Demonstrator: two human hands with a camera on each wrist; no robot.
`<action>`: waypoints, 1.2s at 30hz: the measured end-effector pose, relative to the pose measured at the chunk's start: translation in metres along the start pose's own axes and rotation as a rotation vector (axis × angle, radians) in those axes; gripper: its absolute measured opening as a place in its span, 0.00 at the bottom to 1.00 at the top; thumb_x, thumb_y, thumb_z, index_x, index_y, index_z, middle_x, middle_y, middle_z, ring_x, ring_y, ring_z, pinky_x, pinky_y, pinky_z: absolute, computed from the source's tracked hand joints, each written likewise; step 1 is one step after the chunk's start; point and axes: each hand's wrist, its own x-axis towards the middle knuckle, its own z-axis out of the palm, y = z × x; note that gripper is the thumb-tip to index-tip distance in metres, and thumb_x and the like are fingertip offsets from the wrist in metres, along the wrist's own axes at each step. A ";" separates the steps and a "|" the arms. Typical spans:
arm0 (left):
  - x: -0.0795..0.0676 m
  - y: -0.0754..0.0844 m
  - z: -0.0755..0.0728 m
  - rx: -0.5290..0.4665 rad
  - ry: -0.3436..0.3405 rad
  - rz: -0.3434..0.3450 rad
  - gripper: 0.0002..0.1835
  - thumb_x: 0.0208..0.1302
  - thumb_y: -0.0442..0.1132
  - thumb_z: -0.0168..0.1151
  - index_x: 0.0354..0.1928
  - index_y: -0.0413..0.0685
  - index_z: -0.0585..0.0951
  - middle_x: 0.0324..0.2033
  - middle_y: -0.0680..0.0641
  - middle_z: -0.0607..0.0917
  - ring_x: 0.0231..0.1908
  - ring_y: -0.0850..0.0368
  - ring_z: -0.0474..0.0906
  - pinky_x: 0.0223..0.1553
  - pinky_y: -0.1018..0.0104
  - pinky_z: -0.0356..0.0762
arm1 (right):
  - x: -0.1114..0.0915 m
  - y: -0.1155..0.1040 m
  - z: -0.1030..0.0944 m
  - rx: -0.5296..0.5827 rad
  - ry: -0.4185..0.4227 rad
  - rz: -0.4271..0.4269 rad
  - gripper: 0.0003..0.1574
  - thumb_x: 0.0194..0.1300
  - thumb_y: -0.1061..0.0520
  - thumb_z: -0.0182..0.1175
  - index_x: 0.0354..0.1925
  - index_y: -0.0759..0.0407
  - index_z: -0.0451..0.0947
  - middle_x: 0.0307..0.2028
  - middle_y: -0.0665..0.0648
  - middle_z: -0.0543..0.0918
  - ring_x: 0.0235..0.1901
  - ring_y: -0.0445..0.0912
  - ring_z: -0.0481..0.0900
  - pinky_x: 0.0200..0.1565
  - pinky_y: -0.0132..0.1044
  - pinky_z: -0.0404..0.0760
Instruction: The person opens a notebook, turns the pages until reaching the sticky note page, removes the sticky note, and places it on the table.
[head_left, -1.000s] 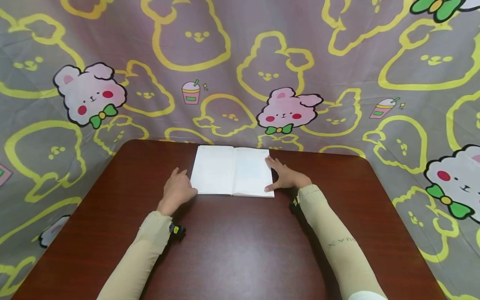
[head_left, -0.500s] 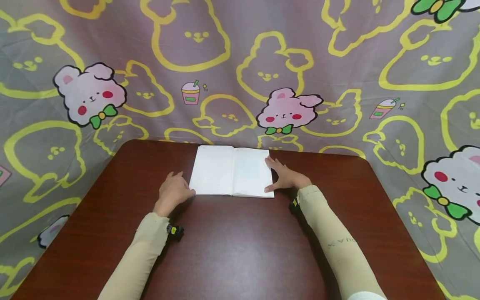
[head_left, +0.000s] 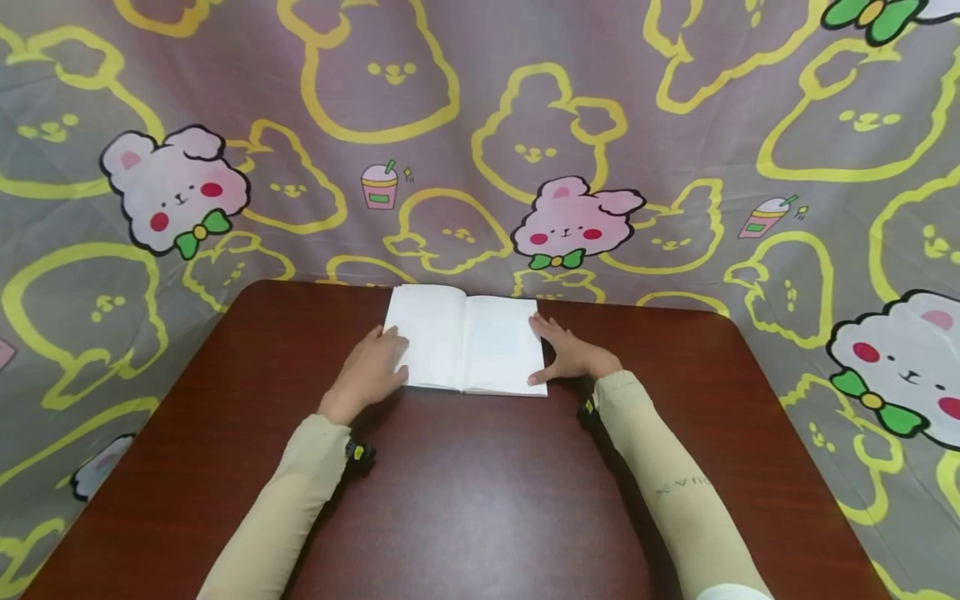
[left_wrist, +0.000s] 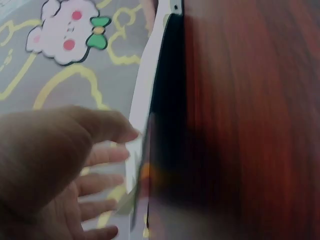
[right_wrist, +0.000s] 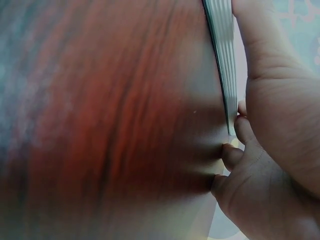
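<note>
**Setting: improvised recording corner, likely domestic**

Dark red-brown wooden table (head_left: 465, 500) stands against a draped grey cartoon cloth (head_left: 480, 125); the cloth rises behind the table and falls past both its sides, hiding the room; creases mark it as hung fabric.

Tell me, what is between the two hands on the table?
The open book lies between the left hand and the right hand, flat on the brown table. The head view shows it.

dark wood table (head_left: 480, 492); open book (head_left: 465, 337) on it.
</note>
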 end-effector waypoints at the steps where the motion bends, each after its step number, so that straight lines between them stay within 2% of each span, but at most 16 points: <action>1: 0.003 0.004 0.002 0.010 -0.011 0.041 0.24 0.65 0.36 0.64 0.61 0.32 0.79 0.64 0.30 0.77 0.71 0.31 0.65 0.73 0.38 0.60 | -0.001 0.000 0.000 0.004 -0.003 0.001 0.79 0.53 0.41 0.78 0.82 0.62 0.37 0.82 0.63 0.37 0.80 0.64 0.30 0.75 0.68 0.35; 3: 0.010 0.010 0.006 0.027 -0.032 0.104 0.24 0.68 0.38 0.62 0.63 0.34 0.78 0.66 0.31 0.76 0.71 0.31 0.65 0.73 0.40 0.60 | 0.000 0.000 0.001 0.004 -0.003 -0.002 0.79 0.53 0.41 0.78 0.82 0.62 0.37 0.82 0.63 0.37 0.79 0.65 0.30 0.75 0.68 0.36; 6: 0.019 0.019 0.012 0.018 -0.061 0.141 0.26 0.71 0.40 0.61 0.66 0.35 0.76 0.69 0.32 0.72 0.72 0.32 0.64 0.74 0.42 0.60 | 0.000 0.000 0.002 0.003 -0.003 -0.006 0.79 0.53 0.41 0.78 0.82 0.62 0.37 0.82 0.63 0.37 0.79 0.65 0.30 0.75 0.68 0.36; 12: 0.041 0.031 0.021 -0.012 -0.116 0.168 0.28 0.74 0.44 0.58 0.70 0.36 0.72 0.72 0.33 0.68 0.74 0.33 0.60 0.76 0.45 0.57 | 0.002 0.003 0.003 -0.003 -0.007 -0.009 0.79 0.53 0.39 0.78 0.82 0.61 0.36 0.82 0.62 0.36 0.80 0.64 0.29 0.75 0.67 0.37; 18: 0.058 0.031 0.029 -0.030 -0.140 0.159 0.29 0.76 0.46 0.55 0.73 0.38 0.69 0.75 0.33 0.62 0.75 0.32 0.56 0.76 0.42 0.54 | 0.003 0.004 0.004 -0.004 -0.003 -0.027 0.79 0.54 0.40 0.78 0.82 0.62 0.36 0.82 0.63 0.36 0.79 0.65 0.29 0.74 0.69 0.36; 27: 0.059 0.025 0.034 0.000 -0.187 0.166 0.31 0.76 0.47 0.54 0.74 0.39 0.67 0.76 0.33 0.60 0.76 0.31 0.52 0.76 0.41 0.51 | 0.002 0.002 0.002 -0.007 -0.001 -0.017 0.79 0.53 0.40 0.78 0.82 0.61 0.35 0.82 0.63 0.35 0.79 0.64 0.29 0.75 0.68 0.35; 32: 0.057 0.022 0.034 -0.009 -0.239 0.123 0.33 0.78 0.49 0.51 0.77 0.40 0.63 0.77 0.33 0.57 0.77 0.32 0.51 0.77 0.41 0.50 | 0.001 0.001 0.001 -0.012 -0.001 -0.015 0.79 0.53 0.41 0.78 0.82 0.62 0.36 0.82 0.63 0.35 0.79 0.65 0.29 0.75 0.68 0.35; 36: 0.058 0.020 0.033 -0.016 -0.276 0.102 0.33 0.78 0.50 0.50 0.78 0.43 0.61 0.78 0.35 0.56 0.76 0.31 0.52 0.75 0.36 0.53 | 0.001 0.001 0.001 -0.009 0.001 -0.008 0.79 0.53 0.42 0.78 0.82 0.62 0.36 0.82 0.63 0.36 0.79 0.65 0.30 0.75 0.68 0.35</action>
